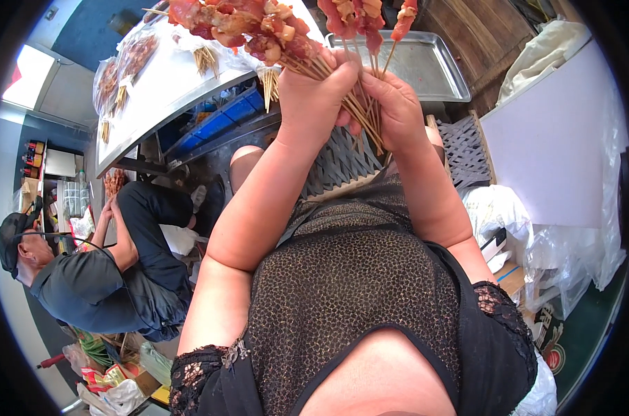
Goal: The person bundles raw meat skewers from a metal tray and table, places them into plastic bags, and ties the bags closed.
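My left hand is closed round a thick bundle of wooden skewers, whose upper ends carry raw meat pieces leaning to the upper left. Close against it, my right hand grips a few more skewers with raw meat standing nearly upright. The bare lower ends of both groups cross between my hands. Behind my right hand lies a shallow metal tray; part of it is hidden by the hands and meat.
At the left, a white-topped table holds bagged meat skewers, with a blue crate beneath it. A co-worker sits lower left, holding skewers. A woven-strap seat is at the right, near a pale panel and plastic bags.
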